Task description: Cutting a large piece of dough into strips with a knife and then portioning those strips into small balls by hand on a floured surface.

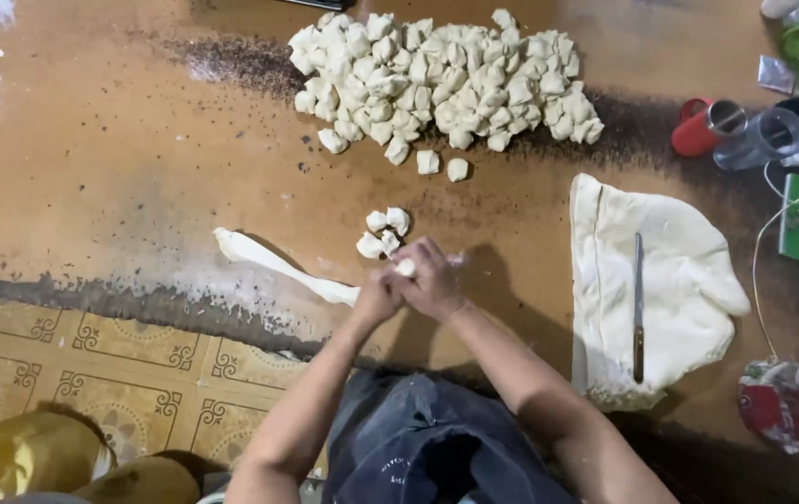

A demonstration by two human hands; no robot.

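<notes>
both hands [409,285] near the bench's [91,187] front edge; fingers pinching the dough rope's [273,263] end. we judge small, even pinches best, matching the pieces [383,233] just beyond.

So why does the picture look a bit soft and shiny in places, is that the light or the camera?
In the head view, a hard light casts a dark shadow right of the right hand and left hand; the greasy brown table shows pale glare at the upper left; the dough heap looks slightly soft, and the knife on the dough slab stays fairly crisp.
</notes>
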